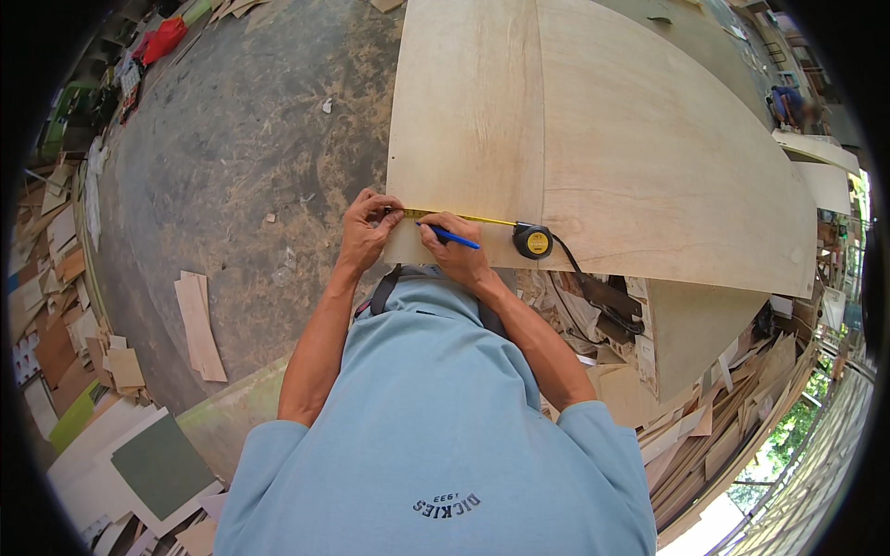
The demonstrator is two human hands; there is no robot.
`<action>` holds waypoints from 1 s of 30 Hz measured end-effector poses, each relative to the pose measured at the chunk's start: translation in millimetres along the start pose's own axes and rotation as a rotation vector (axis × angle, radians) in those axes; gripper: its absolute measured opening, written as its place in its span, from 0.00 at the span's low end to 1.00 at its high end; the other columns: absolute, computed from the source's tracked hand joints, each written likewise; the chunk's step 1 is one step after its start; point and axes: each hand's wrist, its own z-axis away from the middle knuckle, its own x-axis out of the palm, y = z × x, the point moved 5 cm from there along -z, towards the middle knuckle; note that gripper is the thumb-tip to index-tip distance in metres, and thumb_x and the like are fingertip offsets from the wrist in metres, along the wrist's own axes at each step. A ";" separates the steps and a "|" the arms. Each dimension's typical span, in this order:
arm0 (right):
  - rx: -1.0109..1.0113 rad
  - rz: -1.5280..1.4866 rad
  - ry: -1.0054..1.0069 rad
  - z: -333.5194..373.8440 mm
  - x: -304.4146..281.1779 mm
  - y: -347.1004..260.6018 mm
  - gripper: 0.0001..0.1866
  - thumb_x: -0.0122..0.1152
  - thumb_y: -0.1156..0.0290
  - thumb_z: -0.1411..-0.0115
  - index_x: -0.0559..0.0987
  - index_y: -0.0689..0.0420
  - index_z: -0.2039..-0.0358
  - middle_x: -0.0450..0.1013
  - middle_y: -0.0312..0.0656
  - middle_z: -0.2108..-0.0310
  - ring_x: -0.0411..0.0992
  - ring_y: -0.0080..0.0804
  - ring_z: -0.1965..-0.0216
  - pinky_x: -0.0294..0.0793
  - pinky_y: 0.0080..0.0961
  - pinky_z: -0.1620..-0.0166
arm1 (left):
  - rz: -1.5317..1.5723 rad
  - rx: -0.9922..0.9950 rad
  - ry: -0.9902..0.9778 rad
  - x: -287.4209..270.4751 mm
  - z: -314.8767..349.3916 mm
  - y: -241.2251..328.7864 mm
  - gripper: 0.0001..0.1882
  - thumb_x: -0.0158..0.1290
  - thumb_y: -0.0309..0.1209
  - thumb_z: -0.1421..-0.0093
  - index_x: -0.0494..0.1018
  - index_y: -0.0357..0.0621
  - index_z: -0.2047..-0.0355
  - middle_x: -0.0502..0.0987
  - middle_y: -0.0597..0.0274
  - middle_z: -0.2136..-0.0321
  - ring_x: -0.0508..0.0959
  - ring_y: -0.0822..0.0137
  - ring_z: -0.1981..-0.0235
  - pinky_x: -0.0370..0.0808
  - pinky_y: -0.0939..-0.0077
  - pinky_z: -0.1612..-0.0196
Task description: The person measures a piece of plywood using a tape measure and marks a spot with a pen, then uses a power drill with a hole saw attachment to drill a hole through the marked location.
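A large pale plywood sheet (pixel 649 139) lies in front of me. Across its near part stretches the yellow blade of a tape measure (pixel 533 241), whose black case with a yellow disc rests on the wood to the right. My left hand (pixel 368 227) is closed at the sheet's left edge, pinching the blade's end between thumb and fingers. Close beside it, my right hand (pixel 451 243) grips a blue pen (pixel 449 235), its tip down at the blade. A black strap (pixel 564 252) trails from the tape case over the near edge.
Left of the sheet is a stained concrete floor (pixel 232 139) with a narrow wood offcut (pixel 199 324). Stacked board scraps (pixel 723 435) fill the lower right, and more offcuts (pixel 69 352) pile up at far left. Another person (pixel 791 107) is crouched at the far right.
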 end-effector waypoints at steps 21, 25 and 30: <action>-0.206 0.940 0.106 33.4 -77.2 -19.5 0.18 0.61 0.72 0.38 0.84 0.53 0.47 0.79 0.40 0.53 0.76 0.36 0.47 0.66 0.44 0.38 | 0.166 -0.082 0.071 -26.9 7.7 -8.2 0.02 0.60 0.20 0.34 0.80 0.36 0.61 0.79 0.65 0.62 0.80 0.73 0.63 0.78 0.77 0.57; -0.188 0.935 0.075 35.0 -88.3 -21.4 0.19 0.59 0.71 0.39 0.84 0.54 0.48 0.79 0.39 0.52 0.76 0.36 0.47 0.67 0.44 0.38 | 0.113 -0.089 0.070 -30.7 7.6 -6.6 0.02 0.60 0.19 0.34 0.80 0.36 0.61 0.79 0.66 0.63 0.79 0.73 0.63 0.78 0.77 0.58; -0.202 0.979 0.092 44.9 -115.5 -15.5 0.19 0.60 0.71 0.40 0.85 0.54 0.48 0.80 0.39 0.52 0.77 0.36 0.47 0.68 0.41 0.40 | 0.089 -0.095 0.064 -29.8 6.1 -8.0 0.03 0.60 0.19 0.34 0.80 0.38 0.61 0.78 0.66 0.64 0.78 0.74 0.64 0.77 0.77 0.58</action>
